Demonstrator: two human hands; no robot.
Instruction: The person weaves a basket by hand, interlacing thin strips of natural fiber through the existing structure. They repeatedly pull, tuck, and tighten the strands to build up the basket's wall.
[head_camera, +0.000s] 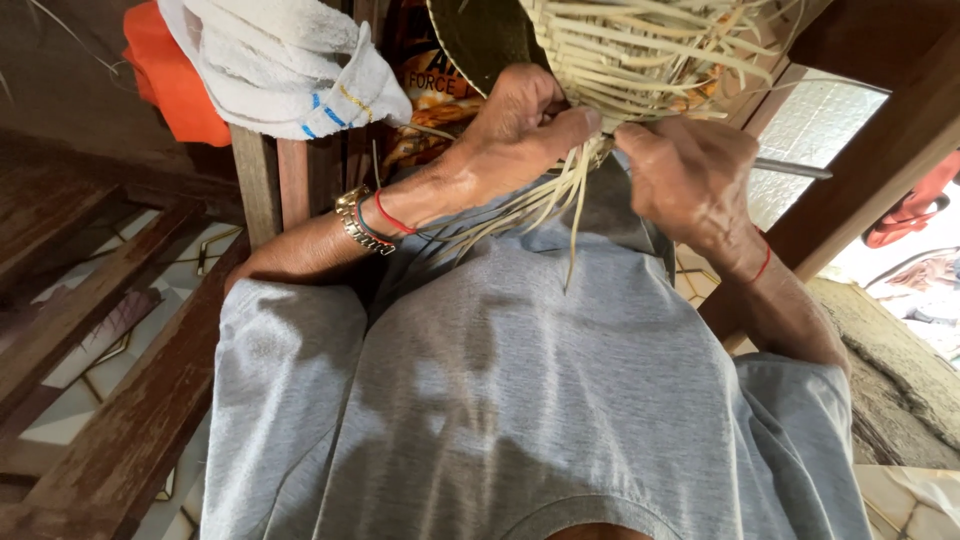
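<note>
— Up at chest height, what's being held?

— A half-woven basket of pale flat strips, at the top of the view and just in front of the grey shirt. Its rim is unfinished, and loose strips hang down from it between the two hands, trailing over the shirt.

— What is the left hand doing?

— The left hand is on the basket's lower edge. Its fingers are clenched on the woven rim, with the thumb pressed along the edge where the loose strips begin. That wrist wears a metal bracelet and a thin red cord.

— And the right hand?

— The right hand sits just beside the left, touching the same edge. Its fingers are curled under and closed, and a thin metal rod sticks out from behind it. I cannot tell exactly how the rod is gripped, because the back of the hand hides it. A red cord is on that wrist too.

— What else is around?

— A white cloth with blue stripes hangs over a wooden post at upper left, with an orange cloth behind it. Dark wooden slats run along the left above a patterned tile floor.
</note>
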